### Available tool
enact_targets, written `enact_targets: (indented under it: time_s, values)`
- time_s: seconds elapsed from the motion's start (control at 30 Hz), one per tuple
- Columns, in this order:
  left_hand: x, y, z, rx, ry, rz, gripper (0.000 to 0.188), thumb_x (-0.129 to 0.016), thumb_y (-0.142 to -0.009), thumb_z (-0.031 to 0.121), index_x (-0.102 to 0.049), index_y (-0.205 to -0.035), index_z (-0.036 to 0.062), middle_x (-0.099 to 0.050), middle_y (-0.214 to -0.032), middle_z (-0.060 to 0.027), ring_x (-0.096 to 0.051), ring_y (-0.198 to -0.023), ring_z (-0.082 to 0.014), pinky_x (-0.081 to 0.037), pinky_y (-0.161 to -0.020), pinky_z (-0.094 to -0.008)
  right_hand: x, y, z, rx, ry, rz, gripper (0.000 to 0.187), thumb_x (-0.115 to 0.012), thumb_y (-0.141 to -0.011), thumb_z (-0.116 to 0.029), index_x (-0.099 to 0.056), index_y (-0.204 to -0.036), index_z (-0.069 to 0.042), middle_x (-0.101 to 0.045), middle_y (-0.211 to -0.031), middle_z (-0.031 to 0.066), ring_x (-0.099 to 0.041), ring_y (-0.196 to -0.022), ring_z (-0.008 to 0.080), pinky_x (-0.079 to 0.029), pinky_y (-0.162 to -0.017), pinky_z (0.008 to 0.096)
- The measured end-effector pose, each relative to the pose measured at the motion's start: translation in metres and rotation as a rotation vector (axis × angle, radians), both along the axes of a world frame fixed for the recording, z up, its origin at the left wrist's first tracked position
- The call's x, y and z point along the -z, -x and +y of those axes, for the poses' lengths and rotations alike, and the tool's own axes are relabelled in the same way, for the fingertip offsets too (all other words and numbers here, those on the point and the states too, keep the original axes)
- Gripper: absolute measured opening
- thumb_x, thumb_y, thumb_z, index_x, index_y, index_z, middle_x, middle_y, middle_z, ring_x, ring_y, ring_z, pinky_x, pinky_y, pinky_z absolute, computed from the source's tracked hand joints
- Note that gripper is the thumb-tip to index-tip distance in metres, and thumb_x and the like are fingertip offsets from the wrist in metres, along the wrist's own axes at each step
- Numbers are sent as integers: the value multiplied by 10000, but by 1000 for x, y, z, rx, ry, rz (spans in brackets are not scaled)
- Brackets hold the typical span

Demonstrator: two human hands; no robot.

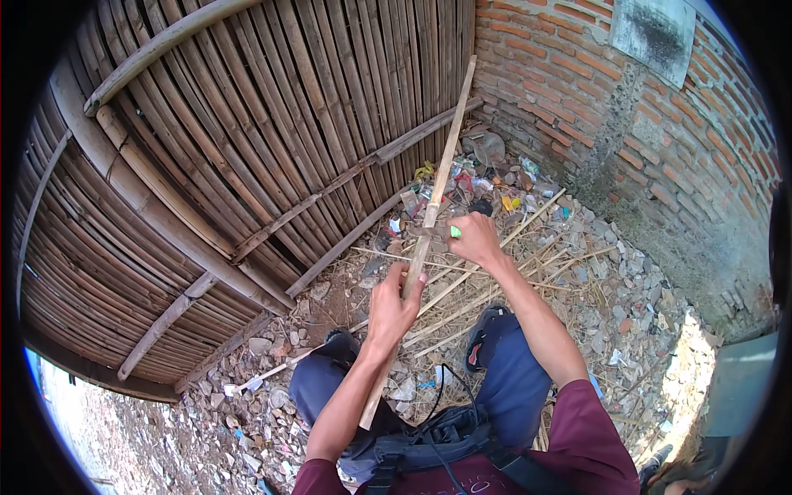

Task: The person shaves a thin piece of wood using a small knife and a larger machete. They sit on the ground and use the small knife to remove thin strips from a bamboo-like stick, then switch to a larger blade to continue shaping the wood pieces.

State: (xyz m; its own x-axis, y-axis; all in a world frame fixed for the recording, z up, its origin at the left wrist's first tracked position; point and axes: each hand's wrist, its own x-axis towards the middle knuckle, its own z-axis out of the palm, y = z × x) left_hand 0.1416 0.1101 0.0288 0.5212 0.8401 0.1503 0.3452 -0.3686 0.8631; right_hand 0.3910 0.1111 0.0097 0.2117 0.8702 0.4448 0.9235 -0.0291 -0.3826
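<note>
A long, flat bamboo strip [448, 157] slants from between my knees up toward the far corner. Around its middle, my left hand [394, 309] is closed, with the thumb along one edge. Farther up, my right hand [477, 241] grips a knife [440, 233] whose handle shows a bit of green. The knife's dark blade lies crosswise at the strip, apparently touching it. The strip's near end passes beneath my left forearm, and most of the knife handle is hidden in my fist.
Several thin bamboo strips [462, 307] lie on rubble ground [610, 313] around my feet. A bamboo slat wall [272, 107] stands at left, a brick wall [561, 91] at right. Litter [511, 200] is heaped in their corner. A cable [437, 388] hangs by my waist.
</note>
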Motion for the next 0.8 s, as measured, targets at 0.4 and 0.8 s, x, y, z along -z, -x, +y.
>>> enact_targets:
  time_s: [0.4,0.8]
  values:
    - [0,-5,-8,29,-86,-26,280,-628,-1019,226,-545,-1093,-31,-671,-805,-295,-686,-767,-466,-506,-677,-500,4,12,2,-46,-148,0,64,-692,-738,-116,-736,-720,-74,-660,-644,196,-669,-617,406,-529,-592,482]
    - [10,-11,-14,36,-257,-14,267,-616,-1018,209,-469,-1076,-6,-633,-723,-335,-638,-702,-545,-488,-594,-594,1,11,0,30,-307,-19,68,-758,-699,-69,-739,-762,-52,-670,-649,188,-686,-601,368,-535,-565,447]
